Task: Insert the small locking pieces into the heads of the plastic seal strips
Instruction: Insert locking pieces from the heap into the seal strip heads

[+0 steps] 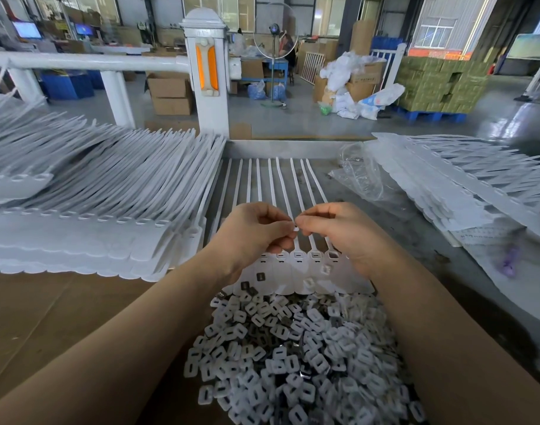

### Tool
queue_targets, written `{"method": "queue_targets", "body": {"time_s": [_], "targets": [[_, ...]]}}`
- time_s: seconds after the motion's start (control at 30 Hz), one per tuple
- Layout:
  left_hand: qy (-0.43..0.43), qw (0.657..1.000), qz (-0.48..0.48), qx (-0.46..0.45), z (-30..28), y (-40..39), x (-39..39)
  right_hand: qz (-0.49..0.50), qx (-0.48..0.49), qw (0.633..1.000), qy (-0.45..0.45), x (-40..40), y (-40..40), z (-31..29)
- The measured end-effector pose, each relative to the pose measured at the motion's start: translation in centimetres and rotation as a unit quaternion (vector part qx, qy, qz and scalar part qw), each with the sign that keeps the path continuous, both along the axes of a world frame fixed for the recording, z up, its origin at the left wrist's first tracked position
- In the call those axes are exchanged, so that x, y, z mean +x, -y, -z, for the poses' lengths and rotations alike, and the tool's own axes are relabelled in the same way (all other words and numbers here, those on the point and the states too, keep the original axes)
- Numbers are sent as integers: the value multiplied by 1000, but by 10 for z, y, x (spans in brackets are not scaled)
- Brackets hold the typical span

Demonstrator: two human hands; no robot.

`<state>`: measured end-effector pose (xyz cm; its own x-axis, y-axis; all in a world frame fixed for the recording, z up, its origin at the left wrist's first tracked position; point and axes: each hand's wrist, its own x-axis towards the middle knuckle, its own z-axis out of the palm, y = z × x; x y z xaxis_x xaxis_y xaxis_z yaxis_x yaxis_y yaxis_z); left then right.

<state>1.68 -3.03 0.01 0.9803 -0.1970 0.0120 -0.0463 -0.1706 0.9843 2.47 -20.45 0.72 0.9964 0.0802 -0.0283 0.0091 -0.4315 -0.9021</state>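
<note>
Heap of locking pieces (293,357) lying nearest. Beyond, strip heads (299,265) lining up on table. Left hand (250,231) and right hand (339,231) pinching one piece (295,228) together, orienting it. Next: seating in open head (333,256), likely needing square alignment.

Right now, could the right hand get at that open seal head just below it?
Probably yes: the right hand is above the open head with nothing between, though its fingers pinch a small locking piece.
</note>
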Motion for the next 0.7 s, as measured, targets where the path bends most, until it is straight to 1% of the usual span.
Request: {"method": "queue_targets", "body": {"time_s": [0.2,0.23,0.33,0.37,0.47,0.53,0.6,0.7], "targets": [[35,998,-7,46,2,2,-1,7,-4,1000,-4,-3,-2,-1],[46,997,-10,64,3,2,-1,14,-3,1000,-4,-3,-3,-2],[90,983,-8,158,4,4,-2,63,11,998,-9,-2,-3,-2],[98,980,-3,174,4,6,-2,76,14,997,-15,-2,-2,-3],[94,984,-20,153,2,12,-2,71,1,997,-42,-3,-1,-8],[73,989,-41,125,0,13,0,54,-9,997,-56,-4,-3,-14],[48,992,-39,110,-2,14,2,56,-14,996,-72,-2,-4,-18],[9,993,-31,114,-7,13,4,64,-20,994,-84,-1,-6,-17]]}}
